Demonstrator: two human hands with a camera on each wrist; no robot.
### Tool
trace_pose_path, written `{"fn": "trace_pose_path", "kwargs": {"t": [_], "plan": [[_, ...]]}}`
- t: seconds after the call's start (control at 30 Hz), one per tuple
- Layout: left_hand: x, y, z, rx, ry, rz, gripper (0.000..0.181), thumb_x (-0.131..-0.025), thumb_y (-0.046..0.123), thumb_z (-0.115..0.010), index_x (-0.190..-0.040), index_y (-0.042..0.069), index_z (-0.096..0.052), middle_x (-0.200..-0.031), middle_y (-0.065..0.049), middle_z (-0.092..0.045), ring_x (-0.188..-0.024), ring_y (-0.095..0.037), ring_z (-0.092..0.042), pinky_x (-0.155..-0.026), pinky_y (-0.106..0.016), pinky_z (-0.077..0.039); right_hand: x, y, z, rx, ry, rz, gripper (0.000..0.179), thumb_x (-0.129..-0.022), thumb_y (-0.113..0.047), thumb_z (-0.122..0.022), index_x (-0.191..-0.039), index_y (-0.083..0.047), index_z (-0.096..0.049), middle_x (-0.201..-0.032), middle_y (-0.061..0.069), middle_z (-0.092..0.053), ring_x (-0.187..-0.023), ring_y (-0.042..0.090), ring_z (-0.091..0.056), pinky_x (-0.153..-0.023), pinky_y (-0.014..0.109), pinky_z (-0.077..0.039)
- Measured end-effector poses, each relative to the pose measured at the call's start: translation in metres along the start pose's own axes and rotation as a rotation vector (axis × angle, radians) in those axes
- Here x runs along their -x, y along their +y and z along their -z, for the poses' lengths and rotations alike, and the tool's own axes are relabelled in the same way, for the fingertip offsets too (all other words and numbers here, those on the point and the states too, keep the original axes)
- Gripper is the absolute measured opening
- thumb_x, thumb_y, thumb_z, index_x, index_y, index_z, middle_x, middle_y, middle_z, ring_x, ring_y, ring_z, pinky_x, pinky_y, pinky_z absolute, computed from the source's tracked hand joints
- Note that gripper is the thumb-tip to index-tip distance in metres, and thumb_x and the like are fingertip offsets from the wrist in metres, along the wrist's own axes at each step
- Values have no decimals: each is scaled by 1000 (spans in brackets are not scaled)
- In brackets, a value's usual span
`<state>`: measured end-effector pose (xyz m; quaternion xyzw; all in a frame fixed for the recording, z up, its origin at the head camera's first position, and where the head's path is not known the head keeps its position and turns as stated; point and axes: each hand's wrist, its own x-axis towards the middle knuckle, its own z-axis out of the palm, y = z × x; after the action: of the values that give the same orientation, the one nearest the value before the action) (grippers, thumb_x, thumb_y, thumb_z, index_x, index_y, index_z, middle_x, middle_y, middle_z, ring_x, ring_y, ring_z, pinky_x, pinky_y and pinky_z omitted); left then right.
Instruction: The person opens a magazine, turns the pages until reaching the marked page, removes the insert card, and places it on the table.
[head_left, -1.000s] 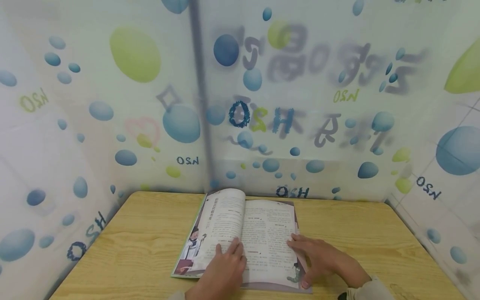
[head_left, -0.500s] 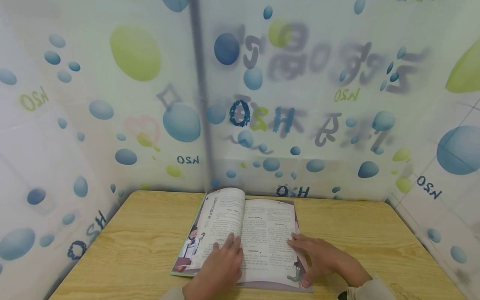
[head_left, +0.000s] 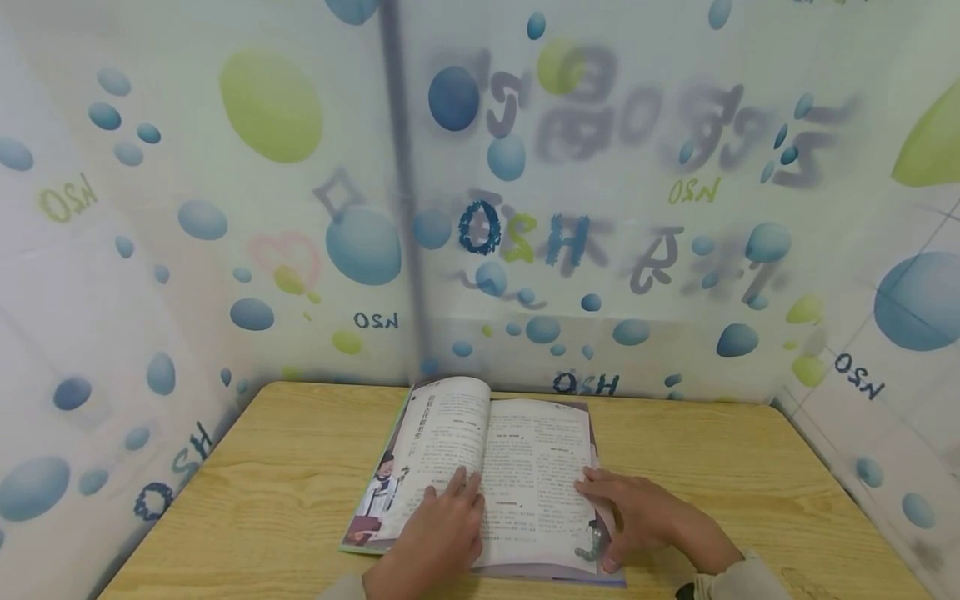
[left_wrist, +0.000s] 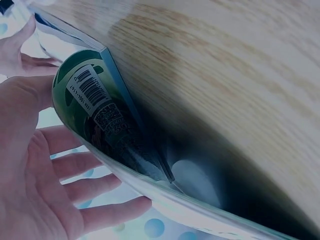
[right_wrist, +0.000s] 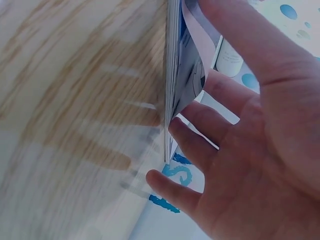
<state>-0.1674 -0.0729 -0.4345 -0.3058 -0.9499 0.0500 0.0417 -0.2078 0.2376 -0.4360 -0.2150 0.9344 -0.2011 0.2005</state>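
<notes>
An open magazine (head_left: 517, 467) lies on the wooden table, its left page curving up toward the spine. My left hand (head_left: 442, 529) rests on the lower part of the left page, fingers extended toward the spine. In the left wrist view, the straight fingers of the left hand (left_wrist: 65, 180) lie along the curved magazine, and its back cover shows a barcode (left_wrist: 91, 86). At the right page's lower outer edge, my right hand (head_left: 641, 517) holds the page between thumb and fingers. From the right wrist, a page (right_wrist: 197, 55) bows away from the stack beside the right hand (right_wrist: 240, 140).
The wooden table (head_left: 262, 483) extends on both sides of the magazine. Behind it hangs a pale curtain (head_left: 300, 192) printed with blue and green drops and mirrored lettering, and similar panels close in both sides.
My left hand has slid slightly left and up the left page, away from the spine. The right hand has stayed at the right page's edge.
</notes>
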Motion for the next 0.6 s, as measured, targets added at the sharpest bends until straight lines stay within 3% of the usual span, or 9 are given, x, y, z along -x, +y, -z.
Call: {"fn": "trace_pose_path", "kwargs": {"t": [0.17,0.3,0.6], "plan": [[0,-1,3,27,-14,10,40,-89,31,-68,-120,6,-69,-140,-13,-57,-131,-34,-52,-83,-58,-55,-1,1,2,12,12,53,94,-63,-49,-90,-143,-13,-55,-155,15,-40,-141,43,-35,-108,66,-30],[0,-1,3,46,-2,23,46,-92,40,-64,-120,4,-70,-138,-13,-58,-129,-34,-53,-83,-58,-55,-2,3,1,13,34,82,88,-67,-49,-87,-141,-11,-57,-153,17,-42,-140,44,-37,-107,66,-31],[2,4,-1,65,9,33,86,-88,76,-46,-123,0,-68,-139,-17,-57,-130,-36,-52,-83,-55,-55,-5,4,-3,14,89,93,77,-73,-55,-82,-134,-12,-63,-147,15,-51,-137,42,-42,-107,64,-33]]}}
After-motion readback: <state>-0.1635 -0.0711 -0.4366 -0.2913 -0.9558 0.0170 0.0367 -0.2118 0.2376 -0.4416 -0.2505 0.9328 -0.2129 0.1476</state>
